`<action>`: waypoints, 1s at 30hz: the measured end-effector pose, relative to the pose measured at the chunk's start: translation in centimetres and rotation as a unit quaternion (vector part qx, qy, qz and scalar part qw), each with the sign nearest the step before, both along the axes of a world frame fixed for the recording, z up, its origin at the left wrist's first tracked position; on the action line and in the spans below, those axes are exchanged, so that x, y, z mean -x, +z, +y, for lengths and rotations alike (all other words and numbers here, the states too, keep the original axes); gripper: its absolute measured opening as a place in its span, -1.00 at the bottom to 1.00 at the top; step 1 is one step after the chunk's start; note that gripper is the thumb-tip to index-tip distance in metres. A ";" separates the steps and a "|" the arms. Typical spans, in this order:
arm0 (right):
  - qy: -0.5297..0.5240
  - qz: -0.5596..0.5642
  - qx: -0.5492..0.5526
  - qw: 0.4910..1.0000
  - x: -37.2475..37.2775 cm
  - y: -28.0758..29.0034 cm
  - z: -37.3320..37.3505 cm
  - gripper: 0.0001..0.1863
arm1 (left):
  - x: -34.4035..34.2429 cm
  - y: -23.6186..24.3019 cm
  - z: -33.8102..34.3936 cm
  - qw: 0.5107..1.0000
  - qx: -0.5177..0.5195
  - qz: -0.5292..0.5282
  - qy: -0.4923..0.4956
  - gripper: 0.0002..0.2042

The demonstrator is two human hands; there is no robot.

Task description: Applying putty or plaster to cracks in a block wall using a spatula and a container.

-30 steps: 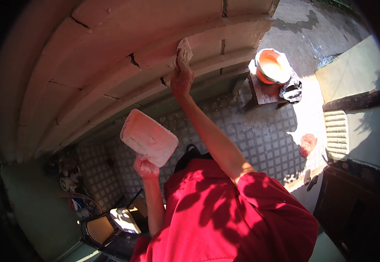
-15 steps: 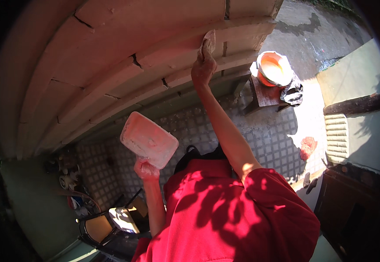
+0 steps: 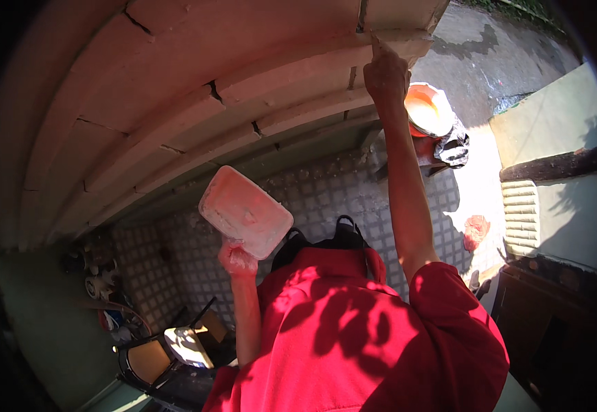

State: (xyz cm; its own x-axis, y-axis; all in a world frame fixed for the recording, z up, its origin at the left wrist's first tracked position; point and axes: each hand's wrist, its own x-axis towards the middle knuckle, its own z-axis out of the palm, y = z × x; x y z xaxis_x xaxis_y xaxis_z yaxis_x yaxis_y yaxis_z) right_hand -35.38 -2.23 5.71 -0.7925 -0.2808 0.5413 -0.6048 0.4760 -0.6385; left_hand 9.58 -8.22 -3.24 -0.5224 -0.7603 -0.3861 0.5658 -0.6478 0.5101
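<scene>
Head view: lower than the orange bucket (image 3: pixel 443 97) and well to its left, the left hand (image 3: pixel 238 259) is closed on the near edge of a shallow rectangular tray (image 3: pixel 245 209). Pinkish light covers the tray and pale smears streak its surface (how the fingers wrap beneath it, I cannot tell).

Just left of the bucket and slightly above it, the right hand (image 3: pixel 386 74) is raised at the end of a nearly straight arm, fingers curled together around a thin scraper (image 3: pixel 376 47). Only a narrow tip of the scraper shows past the knuckles, and I cannot tell whether it touches the wall (image 3: pixel 168 75) behind it. This wall spreads leftward from the bucket in long ridges of pale blocks, with dark gaps between some of them.

The bucket itself, partly hidden by the right hand and forearm, holds something pale and stands on a small reddish-brown stool (image 3: pixel 427 150). A black-and-white cloth (image 3: pixel 455 147) hangs just below the bucket, on its right side. Farther below and to the right of it, a crumpled red thing (image 3: pixel 476 232) lies on sunlit ground, near a cream ribbed panel (image 3: pixel 520 218). Patterned floor tiles (image 3: pixel 312 199) stretch below and left of the bucket; well beyond them, at lower left, stands a tan-seated chair (image 3: pixel 148 361).
</scene>
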 end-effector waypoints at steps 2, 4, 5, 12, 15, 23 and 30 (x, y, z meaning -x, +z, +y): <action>-0.022 0.010 -0.069 0.997 -0.6 0.6 -1.5 -0.76 | -0.2 -0.3 -0.1 1.000 0.000 0.005 -0.008 -0.32; 0.009 -0.001 -0.163 0.987 -2.6 2.7 -3.3 -0.65 | -0.3 0.0 0.0 1.000 -0.007 0.001 0.003 -0.33; 0.008 0.000 -0.163 0.987 -3.1 2.9 -4.1 -0.65 | -0.3 -0.1 -0.1 1.000 -0.007 0.002 0.002 -0.33; 0.115 0.013 -0.208 0.971 -7.6 4.0 -5.8 -0.71 | -0.9 -1.2 -1.3 1.000 0.008 -0.001 -0.011 -0.32; 0.147 0.000 -0.051 0.988 -7.8 2.3 -4.1 -0.71 | -2.3 -2.7 -1.7 1.000 0.000 0.008 0.001 -0.32; -0.016 -0.066 0.348 0.935 -3.1 -10.2 -3.4 -0.55 | -2.2 -1.1 -1.7 1.000 0.004 0.009 0.016 -0.33; 0.063 -0.064 0.340 0.936 -10.4 -11.3 -10.6 -0.41 | -2.3 -0.6 -1.9 1.000 0.008 0.011 0.012 -0.33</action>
